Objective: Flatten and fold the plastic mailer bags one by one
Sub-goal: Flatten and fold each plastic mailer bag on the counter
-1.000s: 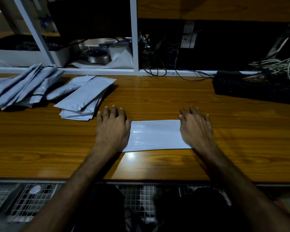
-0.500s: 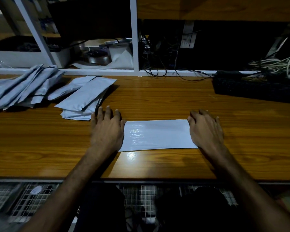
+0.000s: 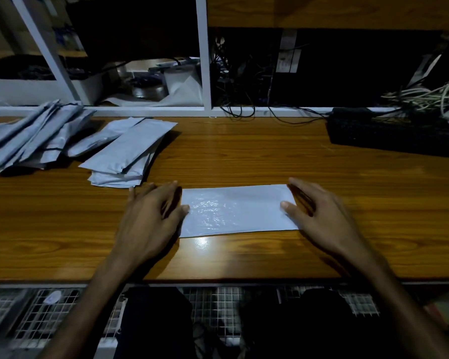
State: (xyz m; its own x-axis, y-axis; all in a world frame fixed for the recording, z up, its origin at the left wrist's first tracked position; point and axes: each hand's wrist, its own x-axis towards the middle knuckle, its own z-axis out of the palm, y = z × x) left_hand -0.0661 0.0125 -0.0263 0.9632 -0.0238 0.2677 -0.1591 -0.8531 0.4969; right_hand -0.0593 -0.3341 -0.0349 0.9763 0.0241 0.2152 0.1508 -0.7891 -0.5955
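Observation:
A white plastic mailer bag point(image 3: 236, 211) lies flat and crosswise on the wooden table point(image 3: 244, 156), glossy under the light. My left hand point(image 3: 148, 216) stands at its left end, fingers straight, thumb tip touching the bag's edge. At the right end my right hand point(image 3: 319, 216) arches over the bag with its thumb on top and its fingers along the far right corner. Neither hand plainly pinches the plastic. A stack of folded mailers point(image 3: 130, 156) lies to the left behind my left hand. A looser heap of mailers point(image 3: 29, 141) spreads at the far left.
A black keyboard point(image 3: 394, 136) lies at the back right, with tangled cables point(image 3: 425, 97) behind it. A white shelf frame point(image 3: 204, 60) stands along the table's back edge. Wire mesh point(image 3: 49, 314) runs below the front edge.
Both hands have slid outward along the bag and lifted from lying flat on it to resting at its two ends. More of the bag now shows between them.

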